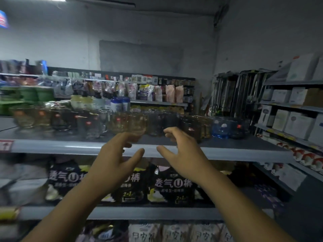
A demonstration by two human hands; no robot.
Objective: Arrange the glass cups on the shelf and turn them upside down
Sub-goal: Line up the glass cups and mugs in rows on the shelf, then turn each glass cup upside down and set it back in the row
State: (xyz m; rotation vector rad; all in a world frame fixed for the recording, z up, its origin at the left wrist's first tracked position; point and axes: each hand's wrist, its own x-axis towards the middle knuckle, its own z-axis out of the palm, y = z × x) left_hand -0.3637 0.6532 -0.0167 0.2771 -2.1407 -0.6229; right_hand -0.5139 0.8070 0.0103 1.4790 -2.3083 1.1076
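Two grips are raised side by side in front of a grey metal shelf (52, 146), and both are empty. The left grip (113, 163) has its fingers spread and loosely curved, thumb pointing toward the right grip (187, 158), which mirrors it with bent fingers and an out-held thumb. A clear gap lies between the two thumbs.

Just beyond both grips, a long row of glass cups (120, 122) stands along the shelf top. An amber cup (138, 122) sits right past the left grip's fingertips (130, 137). The picture is too blurred to tell whether they touch its base. Dark smoky cups (190, 127) stand past the right grip's fingertips, and blue cups (221, 128) stand farther out on that side. The blur also hides which way up the cups stand.

Below both wrists, a lower shelf holds dark packs (167, 185) with white lettering. Out past the left grip, a red price tag (6, 145) is fixed to the shelf edge. Behind the cups are white and yellow bottles (117, 103) and green tubs (35, 95).

Well off to the right grip's side, a second rack (286, 106) carries white boxes (297, 123). The room is dim, with a bare grey wall (139, 55) rising above the goods.
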